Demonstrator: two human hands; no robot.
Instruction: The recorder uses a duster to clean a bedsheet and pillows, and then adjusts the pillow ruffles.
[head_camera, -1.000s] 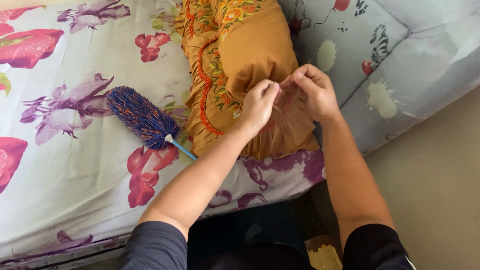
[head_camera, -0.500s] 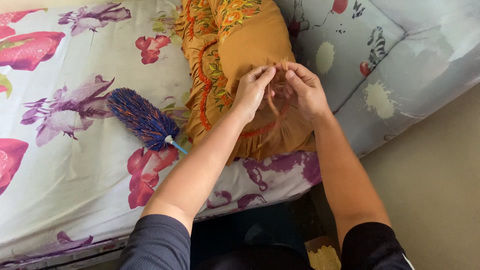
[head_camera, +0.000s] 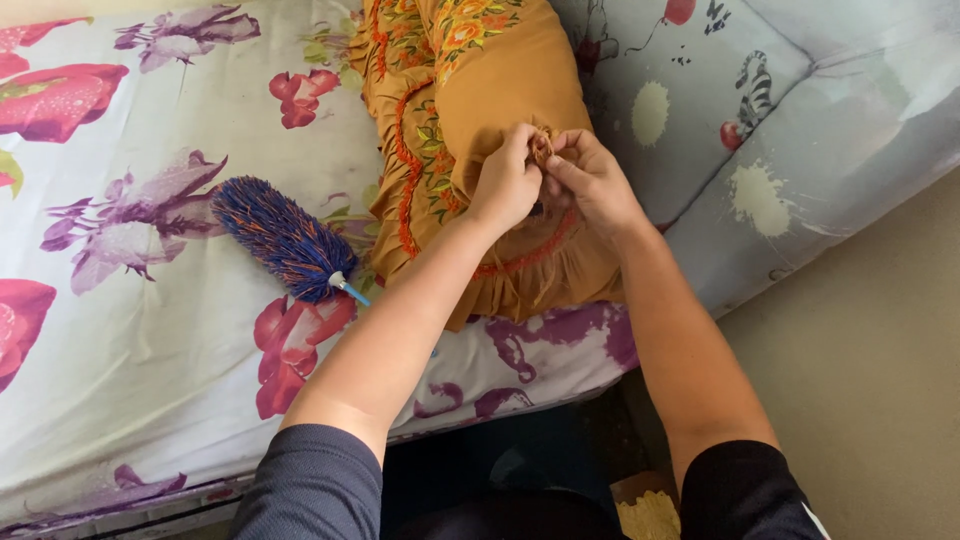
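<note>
A fuzzy blue-and-orange duster (head_camera: 280, 240) lies on the flowered white bedsheet (head_camera: 130, 330), grey cartoon-print mattress (head_camera: 800, 130) just off right.

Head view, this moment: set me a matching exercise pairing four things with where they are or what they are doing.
Things:
1. mustard-yellow embroidered pillow
2. blue and orange bristly duster
3. left hand
4. right hand

Places or states:
A. lies alone on the floral bedsheet, left of the arms
B. pinches the pillow's gathered end from the right
C. lies on the bed, open end towards the person
D. grips the gathered fabric from the left

Pairs: 1-C, 2-A, 3-D, 4-B
</note>
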